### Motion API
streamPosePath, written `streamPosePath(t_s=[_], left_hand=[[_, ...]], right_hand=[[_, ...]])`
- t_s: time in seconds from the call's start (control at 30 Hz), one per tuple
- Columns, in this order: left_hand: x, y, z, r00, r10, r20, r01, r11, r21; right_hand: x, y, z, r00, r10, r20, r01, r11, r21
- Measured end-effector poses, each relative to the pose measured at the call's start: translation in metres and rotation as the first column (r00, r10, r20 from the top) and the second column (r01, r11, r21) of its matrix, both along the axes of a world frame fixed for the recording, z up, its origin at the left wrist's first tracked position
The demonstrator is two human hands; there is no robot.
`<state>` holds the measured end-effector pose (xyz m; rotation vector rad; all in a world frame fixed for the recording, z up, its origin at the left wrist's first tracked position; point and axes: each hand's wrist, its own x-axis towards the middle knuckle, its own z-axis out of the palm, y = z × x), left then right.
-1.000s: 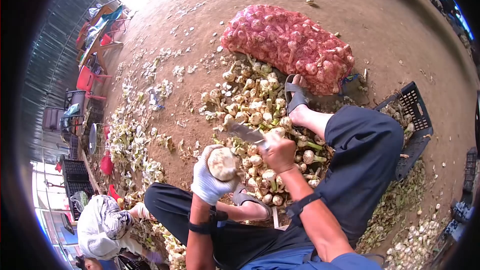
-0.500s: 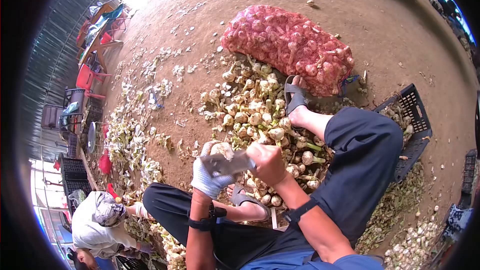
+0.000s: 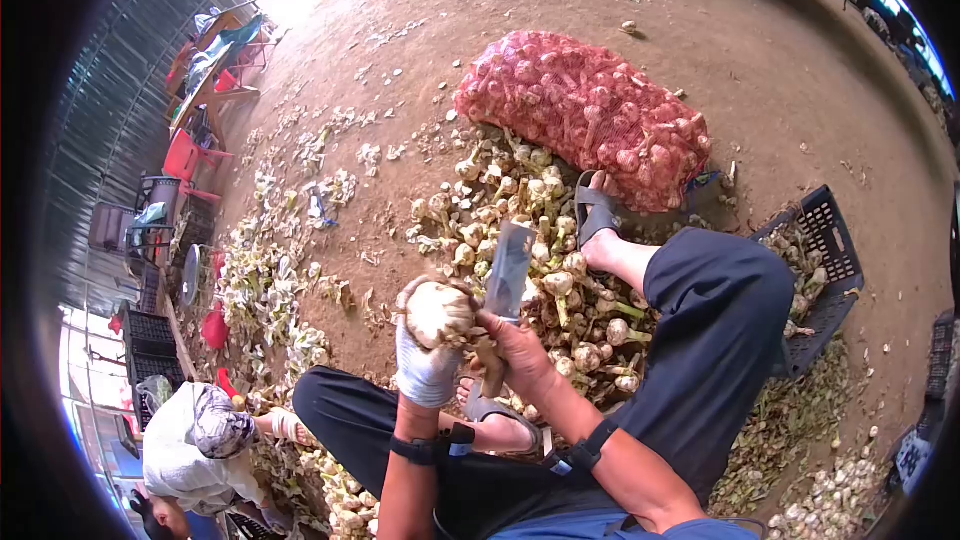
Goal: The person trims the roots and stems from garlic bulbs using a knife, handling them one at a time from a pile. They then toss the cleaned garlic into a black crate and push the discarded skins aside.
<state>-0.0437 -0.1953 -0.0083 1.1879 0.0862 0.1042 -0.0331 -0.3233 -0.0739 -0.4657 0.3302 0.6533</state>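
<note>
My left hand (image 3: 424, 370), in a white knitted glove, is closed around a large garlic bulb (image 3: 436, 313), its pale cut face turned up and brown skin loose around its rim. My right hand (image 3: 524, 354) is bare and grips a broad-bladed knife (image 3: 511, 265). The blade points up and away from me, just right of the bulb. Near the bulb's lower right side, the right fingers touch a strip of its brown skin. Beyond both hands, a heap of untrimmed garlic (image 3: 500, 210) lies on the dirt floor between my feet.
A full red mesh sack (image 3: 590, 110) lies beyond the heap. At right, a black crate (image 3: 832, 260) leans by my knee, with trimmed bulbs (image 3: 830, 495) below. Peelings (image 3: 265, 285) litter the left floor. Another person (image 3: 205, 445) bends at lower left, near crates and a red chair (image 3: 182, 158).
The knife has swung from lying across the bulb to pointing upward beside it. The bulb's cut face now shows, and my right fingers have come to its loose skin.
</note>
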Motion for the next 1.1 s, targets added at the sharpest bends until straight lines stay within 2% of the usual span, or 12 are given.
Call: streamPosePath(t_s=[0.03, 0.1, 0.17, 0.2, 0.27, 0.43, 0.57, 0.6, 0.73, 0.87, 1.0, 1.1], left_hand=[[0.000, -0.009, 0.013, 0.998, 0.062, 0.026, -0.059, 0.994, -0.088], [0.006, 0.009, 0.005, 0.968, 0.132, 0.213, -0.180, 0.957, 0.226], [0.005, 0.020, 0.006, 0.936, 0.130, 0.328, -0.324, 0.684, 0.654], [0.003, 0.022, 0.002, 0.934, 0.136, 0.331, -0.330, 0.684, 0.651], [0.002, 0.027, -0.009, 0.943, 0.331, 0.021, -0.314, 0.870, 0.380], [0.001, 0.017, -0.007, 0.954, 0.298, -0.042, -0.297, 0.954, 0.030], [-0.003, 0.018, -0.002, 0.988, 0.082, -0.127, -0.127, 0.908, -0.399], [0.000, 0.016, -0.002, 0.980, 0.171, -0.098, -0.192, 0.941, -0.279], [-0.005, 0.078, 0.006, 0.966, 0.257, -0.007, -0.252, 0.940, -0.228], [-0.089, 0.174, 0.042, 0.862, 0.503, 0.065, -0.507, 0.852, 0.131], [-0.211, 0.222, 0.073, 0.454, 0.883, -0.122, -0.862, 0.470, 0.190], [-0.422, 0.388, -0.010, 0.367, 0.929, 0.050, -0.432, 0.122, 0.894]], right_hand=[[0.006, -0.001, 0.003, 0.996, -0.090, 0.014, 0.090, 0.996, -0.013], [0.015, -0.015, 0.007, 0.973, -0.140, 0.183, 0.160, 0.982, -0.101], [0.025, -0.022, 0.012, 0.918, -0.160, 0.362, 0.262, 0.931, -0.254], [0.023, -0.023, 0.020, 0.918, -0.154, 0.366, 0.258, 0.932, -0.255], [0.021, -0.023, 0.032, 0.833, -0.026, 0.553, 0.392, 0.732, -0.557], [0.011, -0.017, 0.037, 0.511, 0.117, 0.851, 0.717, 0.488, -0.497], [0.001, 0.002, -0.044, 0.644, 0.235, 0.728, 0.574, 0.481, -0.663], [-0.007, 0.010, -0.080, 0.714, 0.388, 0.582, 0.469, 0.353, -0.810], [-0.012, 0.012, -0.139, 0.955, 0.211, 0.206, 0.116, 0.374, -0.920], [0.009, -0.011, -0.131, 0.938, 0.233, 0.256, 0.260, 0.015, -0.965], [0.014, -0.015, -0.141, 0.951, 0.212, 0.224, 0.232, -0.014, -0.973], [0.020, -0.014, -0.151, 0.973, 0.209, 0.101, 0.093, 0.048, -0.995]])
